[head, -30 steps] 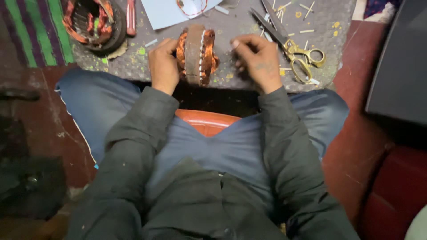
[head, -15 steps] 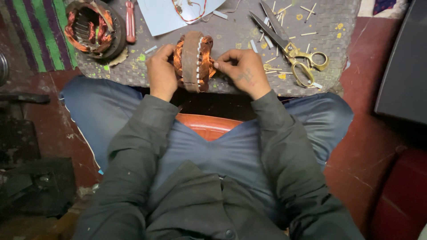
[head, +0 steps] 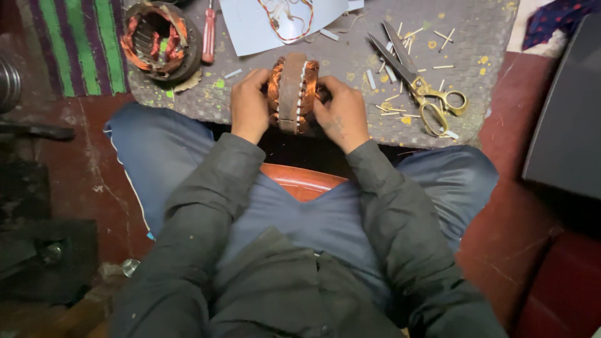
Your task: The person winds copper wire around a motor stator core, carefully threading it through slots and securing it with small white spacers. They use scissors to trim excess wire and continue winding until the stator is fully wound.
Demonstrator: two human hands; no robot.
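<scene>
A round motor stator (head: pixel 293 92) with copper windings and a grey metal band stands on its edge at the near side of a grey mat (head: pixel 350 56). My left hand (head: pixel 248 105) grips its left side. My right hand (head: pixel 341 114) clasps its right side, fingers curled against the coil. Both hands hold it upright between them, just beyond my knees.
A second stator (head: pixel 161 40) with orange windings lies at the mat's far left, beside a red-handled screwdriver (head: pixel 209 32). Scissors with yellow handles (head: pixel 421 87) lie to the right among several small white sticks. A pale blue sheet (head: pixel 275 22) with thin wire lies behind. A striped cloth (head: pixel 78 44) is far left.
My right hand has come from the mat onto the stator's right side. The stator has been turned slightly and both hands now clasp it.
</scene>
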